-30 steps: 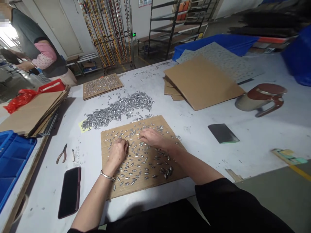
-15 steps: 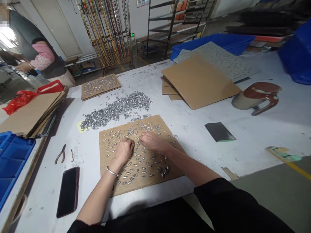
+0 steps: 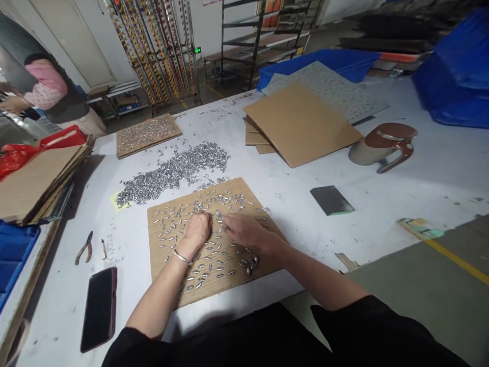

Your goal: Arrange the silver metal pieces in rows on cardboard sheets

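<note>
Both hands are over a cardboard sheet [image 3: 214,295] strewn with small silver pointed-oval metal pieces [image 3: 219,276], many lying spaced apart in rough rows. My left hand [image 3: 197,232] rests near the sheet's middle, fingers curled in; whatever its fingertips hold is hidden. Just to its right, my right hand [image 3: 242,232] has thumb and fingers pinched together, and anything between them is too small to name. A little clump of rounder silver pieces [image 3: 250,264] lies below the right hand. Beyond the sheet is a long heap of the same small metal pieces [image 3: 175,171].
At left lie a phone [image 3: 99,308], pliers [image 3: 84,248] and stacked cardboard [image 3: 34,178]. A piece-covered board [image 3: 148,133] sits at the back. On the right are cardboard sheets [image 3: 301,125], a lidded mug [image 3: 382,145] and a dark block [image 3: 331,200]. A co-worker [image 3: 46,86] stands at far left.
The view has turned slightly, shifting the table leftward. My right hand has drawn back a little towards me, while the left stays curled in nearly the same place.
</note>
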Demonstrator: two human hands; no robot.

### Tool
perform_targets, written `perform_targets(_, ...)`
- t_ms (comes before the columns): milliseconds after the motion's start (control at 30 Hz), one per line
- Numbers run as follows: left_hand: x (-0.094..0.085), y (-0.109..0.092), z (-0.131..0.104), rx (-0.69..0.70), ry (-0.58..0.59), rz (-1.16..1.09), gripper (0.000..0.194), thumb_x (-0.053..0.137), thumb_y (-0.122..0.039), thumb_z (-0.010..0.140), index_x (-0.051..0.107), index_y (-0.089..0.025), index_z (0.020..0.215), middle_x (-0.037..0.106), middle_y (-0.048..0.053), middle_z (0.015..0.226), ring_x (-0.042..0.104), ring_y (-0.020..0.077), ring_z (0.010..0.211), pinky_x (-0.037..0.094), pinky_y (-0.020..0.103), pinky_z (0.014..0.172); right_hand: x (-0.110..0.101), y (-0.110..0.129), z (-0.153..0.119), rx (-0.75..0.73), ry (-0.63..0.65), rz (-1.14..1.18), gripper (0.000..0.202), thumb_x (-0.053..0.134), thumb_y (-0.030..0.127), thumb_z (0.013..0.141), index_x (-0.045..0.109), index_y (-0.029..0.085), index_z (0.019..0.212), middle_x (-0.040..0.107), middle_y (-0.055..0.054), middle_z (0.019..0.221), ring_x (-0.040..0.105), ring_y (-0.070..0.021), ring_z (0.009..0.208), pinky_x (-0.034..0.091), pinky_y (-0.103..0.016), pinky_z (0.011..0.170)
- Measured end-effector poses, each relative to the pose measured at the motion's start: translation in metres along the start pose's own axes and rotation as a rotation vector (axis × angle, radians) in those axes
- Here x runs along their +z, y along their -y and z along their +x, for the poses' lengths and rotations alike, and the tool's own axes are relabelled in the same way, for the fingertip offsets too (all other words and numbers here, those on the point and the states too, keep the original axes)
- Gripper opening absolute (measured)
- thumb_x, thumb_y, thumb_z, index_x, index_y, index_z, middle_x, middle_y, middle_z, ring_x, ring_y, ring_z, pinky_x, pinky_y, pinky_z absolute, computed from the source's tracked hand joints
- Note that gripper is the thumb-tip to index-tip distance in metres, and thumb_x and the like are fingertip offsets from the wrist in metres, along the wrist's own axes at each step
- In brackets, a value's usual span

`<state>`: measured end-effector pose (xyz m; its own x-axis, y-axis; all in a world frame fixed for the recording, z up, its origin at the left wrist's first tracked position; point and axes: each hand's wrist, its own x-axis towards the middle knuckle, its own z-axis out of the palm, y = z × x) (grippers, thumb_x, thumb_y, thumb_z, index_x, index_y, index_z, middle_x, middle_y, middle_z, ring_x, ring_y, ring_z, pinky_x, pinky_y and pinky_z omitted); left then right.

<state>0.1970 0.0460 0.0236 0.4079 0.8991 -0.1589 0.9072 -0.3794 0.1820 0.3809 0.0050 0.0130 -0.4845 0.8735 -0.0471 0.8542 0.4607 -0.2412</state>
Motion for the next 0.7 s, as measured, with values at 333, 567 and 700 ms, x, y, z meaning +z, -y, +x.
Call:
perform_targets(333, 0.000, 0.001, 0.008, -0.049, 0.041, -0.045, 0.021, 0.053, -0.018, 0.094, 0.074, -0.015, 0.090, 0.076, 0.015, 0.095, 0.071, 0.0228, 0.092, 0.051, 0.028, 0.080, 0.019, 0.009, -0.023, -0.069, 0.043, 0.009, 0.027, 0.044, 0.015, 0.099, 0.069, 0.015, 0.091, 0.067, -0.010, 0.096, 0.058, -0.0212, 0.086, 0.040, -0.032, 0.077)
perform_targets(567, -0.007, 0.002, 0.007, -0.074, 0.069, -0.075, 0.025, 0.050, -0.017, 0.092, 0.074, -0.013, 0.086, 0.076, 0.014, 0.086, 0.071, 0.0223, 0.085, 0.050, 0.028, 0.074, 0.009, 0.006, 0.013, -0.008, 0.044, -0.071, 0.029, 0.044, 0.020, 0.102, 0.072, 0.015, 0.097, 0.067, -0.011, 0.099, 0.059, -0.0209, 0.090, 0.042, -0.032, 0.082)
perform_targets(700, -0.012, 0.007, 0.006, -0.074, 0.091, -0.101, 0.025, 0.049, -0.017, 0.093, 0.073, -0.014, 0.087, 0.076, 0.012, 0.084, 0.071, 0.0203, 0.081, 0.050, 0.027, 0.073, 0.014, 0.009, 0.020, -0.012, 0.056, -0.102, 0.029, 0.042, 0.020, 0.102, 0.070, 0.012, 0.100, 0.067, -0.013, 0.099, 0.060, -0.0214, 0.090, 0.043, -0.032, 0.081)
